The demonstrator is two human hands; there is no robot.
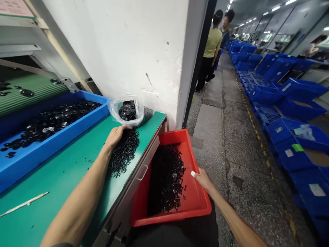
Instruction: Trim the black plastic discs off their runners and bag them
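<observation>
Well, small black spiky parts (124, 152) lie heaped on the green bench (51, 178) beneath the flat, unclamped left hand (115, 137). The right hand (203, 180), fingers extended, grips nothing beside a red tray (191, 157) holding more; a blue tray (51, 147) holds black discs.

A factory: beyond the fingers (199, 176), a long concrete aisle (213, 137) runs under rows of ceiling lights (257, 15); right of the fingers stand stacks of blue plastic crates (290, 151), and left of them runs a green conveyor belt (31, 92).
</observation>
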